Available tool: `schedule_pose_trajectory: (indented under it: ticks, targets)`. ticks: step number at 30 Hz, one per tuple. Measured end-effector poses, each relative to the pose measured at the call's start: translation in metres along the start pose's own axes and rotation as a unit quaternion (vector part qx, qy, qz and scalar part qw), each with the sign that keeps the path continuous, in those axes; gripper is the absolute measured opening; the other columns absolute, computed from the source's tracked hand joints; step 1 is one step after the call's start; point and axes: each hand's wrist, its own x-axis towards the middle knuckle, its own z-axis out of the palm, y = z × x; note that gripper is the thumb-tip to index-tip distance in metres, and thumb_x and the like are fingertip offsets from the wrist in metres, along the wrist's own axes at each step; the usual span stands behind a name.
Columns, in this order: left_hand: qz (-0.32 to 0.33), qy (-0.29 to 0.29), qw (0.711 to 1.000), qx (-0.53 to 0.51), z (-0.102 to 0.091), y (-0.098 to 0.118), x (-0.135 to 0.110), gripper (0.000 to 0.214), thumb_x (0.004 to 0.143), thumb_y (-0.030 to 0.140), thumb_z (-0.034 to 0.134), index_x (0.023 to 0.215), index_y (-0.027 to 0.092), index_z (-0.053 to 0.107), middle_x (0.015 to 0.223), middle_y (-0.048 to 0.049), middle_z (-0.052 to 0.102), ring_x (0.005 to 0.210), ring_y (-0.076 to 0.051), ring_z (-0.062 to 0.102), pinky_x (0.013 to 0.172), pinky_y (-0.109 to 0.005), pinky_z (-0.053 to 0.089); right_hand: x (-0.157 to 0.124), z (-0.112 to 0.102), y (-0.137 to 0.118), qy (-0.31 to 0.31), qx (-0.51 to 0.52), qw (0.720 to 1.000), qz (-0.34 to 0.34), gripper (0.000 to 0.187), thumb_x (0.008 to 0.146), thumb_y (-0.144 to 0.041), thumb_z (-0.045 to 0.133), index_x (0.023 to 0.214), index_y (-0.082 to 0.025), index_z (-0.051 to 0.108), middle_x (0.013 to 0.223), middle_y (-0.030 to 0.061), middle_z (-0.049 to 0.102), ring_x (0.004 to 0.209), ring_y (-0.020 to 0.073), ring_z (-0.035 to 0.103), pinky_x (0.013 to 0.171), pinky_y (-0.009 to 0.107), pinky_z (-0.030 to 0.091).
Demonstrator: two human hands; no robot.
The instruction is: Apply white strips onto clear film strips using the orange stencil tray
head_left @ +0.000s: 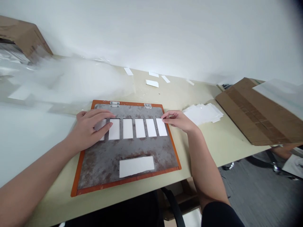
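A worn grey metal plate (pixel 127 154) with an orange rim lies on the table in front of me. A row of several small white rectangular cards (pixel 140 128) sits across its upper half. A larger white strip (pixel 136 166) lies near its front edge. My left hand (pixel 91 127) rests flat on the leftmost card, fingers stretched out. My right hand (pixel 178 119) pinches the top corner of the rightmost card (pixel 161 127) at the plate's right rim. A fanned pile of white cards (pixel 203 113) lies just right of that hand.
A flattened cardboard box (pixel 258 113) lies at the right table edge. Clear plastic sheeting (pixel 59 82) covers the left and back. Loose white cards (pixel 152 83) are scattered near the wall. Another carton (pixel 21 34) stands at the far left. Two small hinges (pixel 115 103) sit on the plate's back rim.
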Motion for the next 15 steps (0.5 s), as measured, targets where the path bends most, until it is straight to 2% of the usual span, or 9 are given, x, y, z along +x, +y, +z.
schedule_pose_trajectory:
  ticks: [5,15]
  targets:
    - [-0.003,0.002,1.000,0.006,0.0003,-0.0006,-0.0002,0.022,0.097,0.040,0.044,0.107,0.032,0.061,0.124,-0.0006,0.067,0.118,-0.025,0.060,0.098,-0.044,0.029,-0.0016,0.0002,-0.0017,-0.001,-0.013,1.000,-0.010,0.027,0.069,-0.041,0.078,0.084,-0.019,0.072,0.076,-0.0018,0.051,0.061,0.0073,0.041,0.052,0.025,0.025]
    - [0.000,0.005,1.000,0.005,0.0003,-0.0012,-0.0014,0.022,0.097,0.038,0.045,0.108,0.030,0.062,0.124,-0.0008,0.067,0.117,-0.024,0.060,0.098,-0.043,0.030,-0.0007,0.0014,-0.0010,0.000,-0.019,1.000,-0.015,0.029,0.068,-0.043,0.079,0.083,-0.019,0.072,0.074,-0.0021,0.050,0.062,0.0077,0.041,0.053,0.025,0.026]
